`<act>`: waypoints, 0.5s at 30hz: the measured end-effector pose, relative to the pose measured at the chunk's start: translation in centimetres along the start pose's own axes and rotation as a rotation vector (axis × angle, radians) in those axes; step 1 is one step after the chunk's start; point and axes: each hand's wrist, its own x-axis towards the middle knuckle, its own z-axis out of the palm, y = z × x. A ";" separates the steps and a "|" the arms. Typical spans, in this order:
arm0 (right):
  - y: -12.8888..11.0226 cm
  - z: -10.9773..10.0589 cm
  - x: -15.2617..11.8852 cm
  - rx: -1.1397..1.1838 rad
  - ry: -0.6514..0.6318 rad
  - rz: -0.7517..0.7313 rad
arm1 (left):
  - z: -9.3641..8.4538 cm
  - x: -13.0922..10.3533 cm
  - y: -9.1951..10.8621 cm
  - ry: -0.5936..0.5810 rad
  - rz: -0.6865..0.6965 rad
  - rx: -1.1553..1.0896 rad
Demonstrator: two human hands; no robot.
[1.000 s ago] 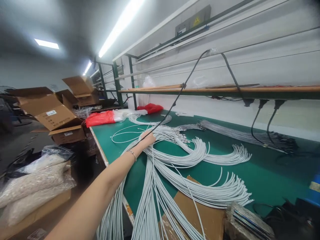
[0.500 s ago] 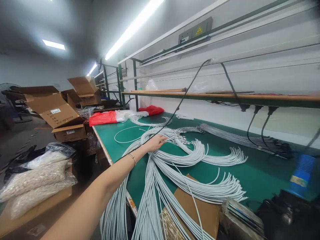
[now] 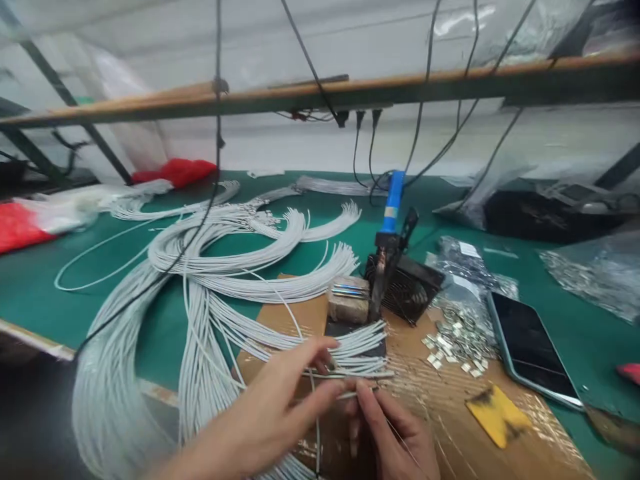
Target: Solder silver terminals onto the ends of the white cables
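In the head view, my left hand [image 3: 280, 400] reaches in from the lower left. Its thumb meets the fingertips of my right hand [image 3: 395, 433], and a short stretch of white cable [image 3: 349, 395] shows between them. The left index finger is bent above, apart from the thumb. My right hand is closed in a pinch at the cable; a thin wire [image 3: 400, 440] runs across its fingers, and whether it is gripped is unclear. Just behind my hands lie the fanned ends of a white cable bundle [image 3: 360, 347] on a cardboard sheet [image 3: 310, 313].
A blue-handled soldering iron [image 3: 393, 200] stands in its holder beside a tinned block [image 3: 349, 300]. To the right are small metal pieces [image 3: 463, 337], a phone [image 3: 535, 347] and a yellow sponge [image 3: 499, 415]. Black cords hang from the shelf [image 3: 280, 97]. More looped cables [image 3: 115, 360] cover the left.
The view has swung right and down towards the cardboard. My left hand has left the cable bundle and come to my right hand, which is newly in view.
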 end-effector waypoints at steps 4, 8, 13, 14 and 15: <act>-1.1 -0.9 0.3 -0.040 0.049 -0.015 | 6.0 -1.7 0.9 -0.028 -0.198 -0.569; -2.4 -1.4 -0.1 -0.055 0.066 -0.017 | 6.5 -0.2 0.9 0.058 -0.264 -0.688; -3.4 -1.7 -0.2 -0.038 0.070 0.012 | 5.8 -0.2 1.3 -0.019 -0.282 -0.700; -3.5 -1.8 -0.2 -0.034 0.064 0.031 | 5.8 -0.3 1.4 -0.036 -0.292 -0.713; -3.6 -1.9 -0.2 -0.030 0.053 0.051 | 5.7 -0.4 1.5 -0.046 -0.304 -0.721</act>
